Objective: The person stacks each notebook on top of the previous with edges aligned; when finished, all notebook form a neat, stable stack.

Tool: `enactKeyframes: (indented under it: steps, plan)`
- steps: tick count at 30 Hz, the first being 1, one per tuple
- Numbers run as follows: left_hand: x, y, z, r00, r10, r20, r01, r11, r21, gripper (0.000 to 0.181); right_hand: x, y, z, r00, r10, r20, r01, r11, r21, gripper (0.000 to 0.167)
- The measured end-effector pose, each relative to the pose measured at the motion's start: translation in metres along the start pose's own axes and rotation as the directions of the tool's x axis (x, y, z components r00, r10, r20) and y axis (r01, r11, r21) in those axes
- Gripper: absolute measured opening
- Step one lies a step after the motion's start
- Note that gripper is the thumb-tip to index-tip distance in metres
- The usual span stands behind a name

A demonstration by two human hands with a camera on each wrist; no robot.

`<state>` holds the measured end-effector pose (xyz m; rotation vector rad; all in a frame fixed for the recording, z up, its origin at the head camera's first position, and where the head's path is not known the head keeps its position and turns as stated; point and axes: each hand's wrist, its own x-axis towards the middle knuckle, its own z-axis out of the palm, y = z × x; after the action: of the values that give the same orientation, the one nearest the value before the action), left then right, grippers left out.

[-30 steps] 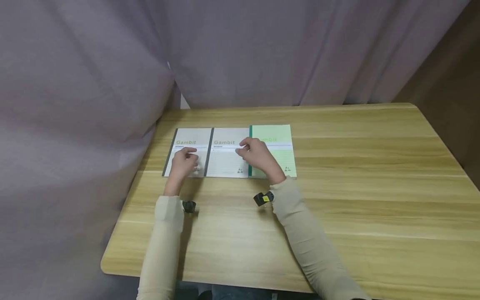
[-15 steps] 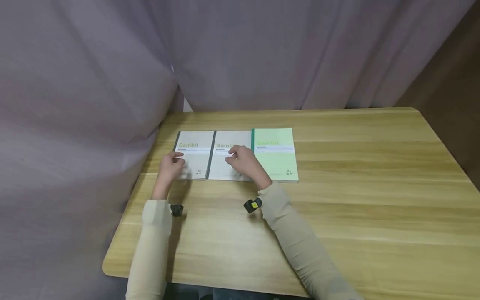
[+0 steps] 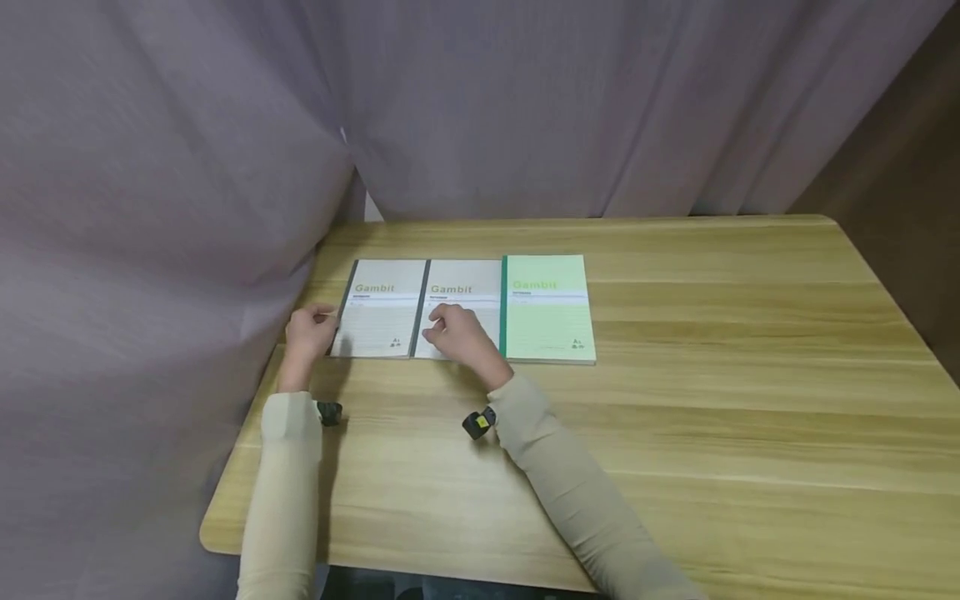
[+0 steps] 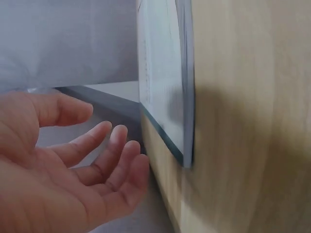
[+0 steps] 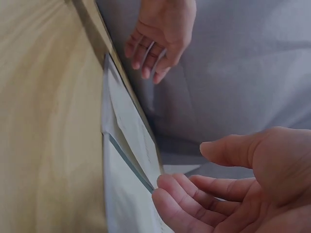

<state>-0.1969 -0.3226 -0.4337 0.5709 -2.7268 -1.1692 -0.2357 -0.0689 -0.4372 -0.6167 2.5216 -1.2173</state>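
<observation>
Three notebooks marked "Gambit" lie side by side on the table (image 3: 720,367). The left notebook (image 3: 382,321) and the middle notebook (image 3: 468,281) have whitish covers with dark spines. A pale green notebook (image 3: 551,325) with a darker green spine lies on the right. My left hand (image 3: 307,333) is by the left notebook's spine; in the left wrist view its loosely bent fingers (image 4: 119,136) hold nothing, apart from the cover. Above the middle notebook hovers my right hand (image 3: 459,333), partly hiding it. The right wrist view shows that hand's relaxed fingers (image 5: 184,199) with nothing between them.
A grey-purple curtain (image 3: 480,108) hangs behind the table and along its left side. Bare wooden tabletop extends right of the green notebook and in front of all three. Each wrist carries a small black camera (image 3: 478,422).
Both hands have moved left: my left from over the left notebook to beside its spine, my right from the green notebook's edge to over the middle one. The notebooks stay in their row.
</observation>
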Motion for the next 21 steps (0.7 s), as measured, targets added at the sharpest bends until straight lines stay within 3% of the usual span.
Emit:
enactKeyframes:
  steps: [6,9,15,21]
  plan:
    - [0.003,-0.012,-0.003,1.0,0.002,0.004,-0.002,1.0,0.003,0.044,0.005,-0.009,0.016,1.0,-0.003,0.02,0.002,1.0,0.018,0.041]
    - [0.002,-0.016,-0.004,0.999,-0.026,0.043,0.026,1.0,-0.004,0.045,0.006,-0.013,0.023,0.999,0.005,0.051,-0.004,1.0,-0.011,0.04]
    - [0.001,-0.017,-0.004,0.993,-0.038,0.115,0.041,0.999,-0.023,0.048,0.008,-0.015,0.029,0.994,0.037,0.1,-0.033,0.998,-0.046,0.015]
    - [0.001,-0.016,-0.003,0.985,-0.041,0.168,0.042,0.999,0.002,0.053,0.009,-0.013,0.033,0.992,0.045,0.122,-0.036,0.996,-0.076,0.039]
